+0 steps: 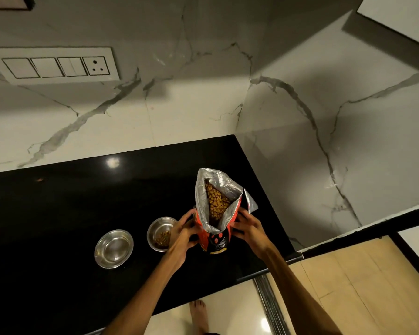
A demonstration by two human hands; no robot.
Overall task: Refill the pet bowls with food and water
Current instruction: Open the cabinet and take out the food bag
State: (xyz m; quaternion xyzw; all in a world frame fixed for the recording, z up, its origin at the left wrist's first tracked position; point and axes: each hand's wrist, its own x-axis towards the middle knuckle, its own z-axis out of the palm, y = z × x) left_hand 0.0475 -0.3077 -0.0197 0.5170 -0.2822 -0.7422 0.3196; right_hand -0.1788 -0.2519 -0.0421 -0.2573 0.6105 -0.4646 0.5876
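Observation:
An open red and black pet food bag [217, 238] with a silver lining stands upright on the black counter [58, 213], brown kibble showing inside. My left hand [183, 232] grips its left side and my right hand [247, 226] grips its right side. Just left of the bag sits a steel bowl [156, 232] holding a little kibble, partly hidden by my left hand. Further left is a second steel bowl [113, 249] with nothing visible in it.
A marble wall runs behind the counter and along its right end. A switch panel with a socket [56, 65] is on the wall at the upper left. The counter's front edge lies near my bare foot [198, 315] on the tiled floor.

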